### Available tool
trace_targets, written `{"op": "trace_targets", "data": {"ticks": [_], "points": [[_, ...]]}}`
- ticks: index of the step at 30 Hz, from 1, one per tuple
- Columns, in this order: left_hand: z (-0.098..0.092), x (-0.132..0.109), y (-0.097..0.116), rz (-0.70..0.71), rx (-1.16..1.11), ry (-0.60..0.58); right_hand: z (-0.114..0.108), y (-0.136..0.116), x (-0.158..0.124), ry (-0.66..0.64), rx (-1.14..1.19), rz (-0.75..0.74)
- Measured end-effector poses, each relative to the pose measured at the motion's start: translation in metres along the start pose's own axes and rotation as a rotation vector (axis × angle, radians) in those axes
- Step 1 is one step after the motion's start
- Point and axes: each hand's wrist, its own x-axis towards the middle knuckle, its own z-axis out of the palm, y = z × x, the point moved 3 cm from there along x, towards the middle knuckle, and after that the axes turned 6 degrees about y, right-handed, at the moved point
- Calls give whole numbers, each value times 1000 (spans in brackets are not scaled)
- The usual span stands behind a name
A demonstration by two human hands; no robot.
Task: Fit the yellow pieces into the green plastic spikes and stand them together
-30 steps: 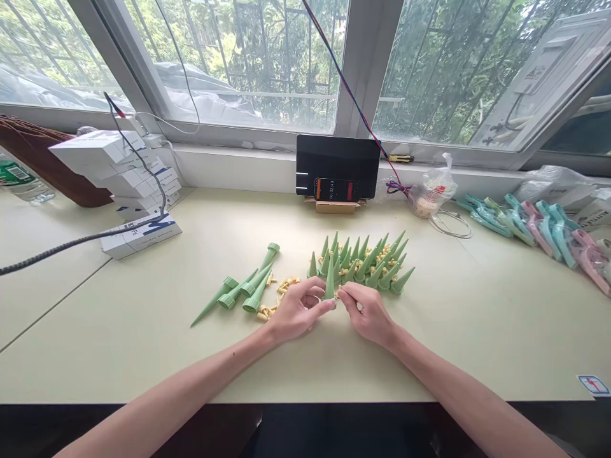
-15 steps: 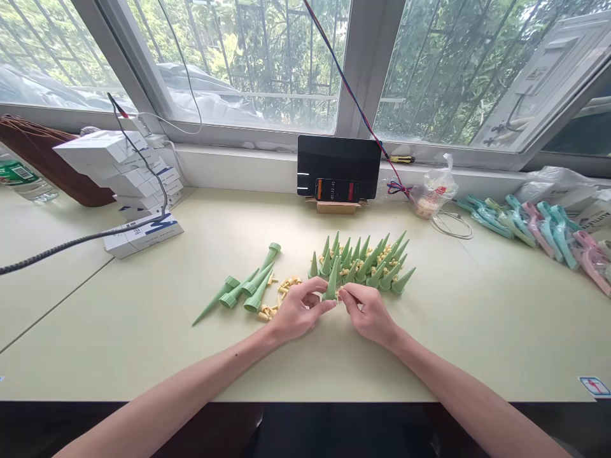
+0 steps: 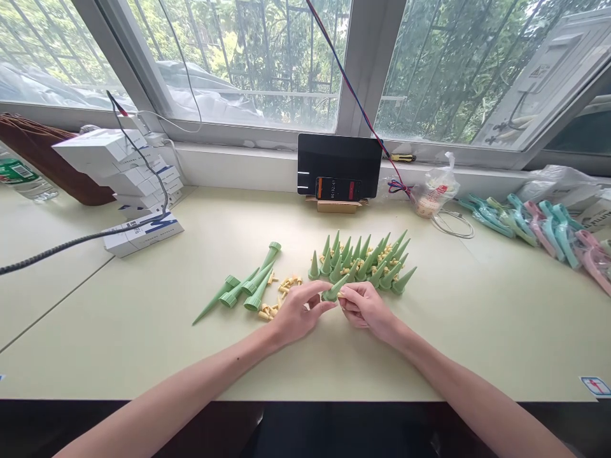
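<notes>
My left hand [image 3: 301,312] grips the capped base of a green plastic spike [image 3: 337,287], whose tip leans up and to the right. Pinched in my right hand [image 3: 366,306], against the side of that base, is a small yellow plastic valve [image 3: 340,294], mostly covered by the fingers. Just beyond both hands, several green spikes with yellow valves [image 3: 377,262] stand close together, points up. Loose yellow valves [image 3: 285,286] lie left of my left hand. Farther left, several green spikes [image 3: 252,283] without visible valves lie in a loose pile.
A phone [image 3: 338,189] showing a timer leans on a black panel [image 3: 338,152] at the back. White boxes [image 3: 143,232] are stacked at the left. A bagged cup [image 3: 432,197], a coiled white cable [image 3: 453,226] and wrapped pastel clips [image 3: 544,222] lie along the right.
The spike in my left hand has tipped from nearly upright over to the right. My right hand has turned slightly, its fingers still at the valve.
</notes>
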Motion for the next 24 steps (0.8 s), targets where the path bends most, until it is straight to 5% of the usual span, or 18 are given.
{"op": "trace_targets", "data": {"ticks": [6,17,24], "points": [[1,0,-2,-56,30,-25,2,-1,-2,25,-35,-88],[4,0,2,-393,-266,-186,1,-12,-7,140,-612,-524],[4,0,-4,-477,-385,-235,2,-13,-6,154,-758,-675]]}}
